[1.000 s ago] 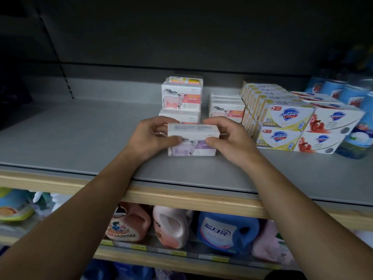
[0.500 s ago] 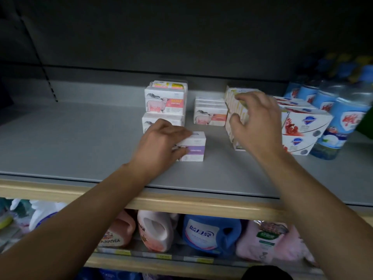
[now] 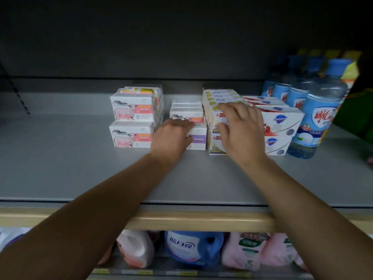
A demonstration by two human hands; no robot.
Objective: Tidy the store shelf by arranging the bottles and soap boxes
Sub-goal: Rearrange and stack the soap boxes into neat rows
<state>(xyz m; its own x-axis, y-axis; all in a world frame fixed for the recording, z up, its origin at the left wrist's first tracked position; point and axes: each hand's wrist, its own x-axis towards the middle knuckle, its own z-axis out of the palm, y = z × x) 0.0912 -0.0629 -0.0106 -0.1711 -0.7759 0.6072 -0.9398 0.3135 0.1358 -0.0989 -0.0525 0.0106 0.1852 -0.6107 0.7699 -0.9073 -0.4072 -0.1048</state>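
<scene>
My left hand [image 3: 171,136] lies over the purple-banded soap box [image 3: 196,138], fingers laid along its top and near-left corner, more resting and pressing than curling; I cannot tell whether the thumb hooks the hidden side. The box is white with a purple stripe across its front, lying flat on the grey shelf [image 3: 60,158]. Just behind my fingers sits a low stack of white boxes with orange labels [image 3: 186,112]. To the left of the grip, just beside it, stand 2 sheep-print soap boxes [image 3: 132,122], 1 on the other, with more behind. My right hand [image 3: 240,130] is spread, fingers straight, flat against the front of the yellow-trimmed soap boxes [image 3: 215,146], which are stacked 2 high immediately right of the purple box. Past that hand come the red-and-white soap boxes [image 3: 282,126], then the blue-capped bottles [image 3: 316,118] in a row running back. Toward me from both hands the shelf surface is open to its wooden front edge [image 3: 201,221], and it runs open far to the left too.
</scene>
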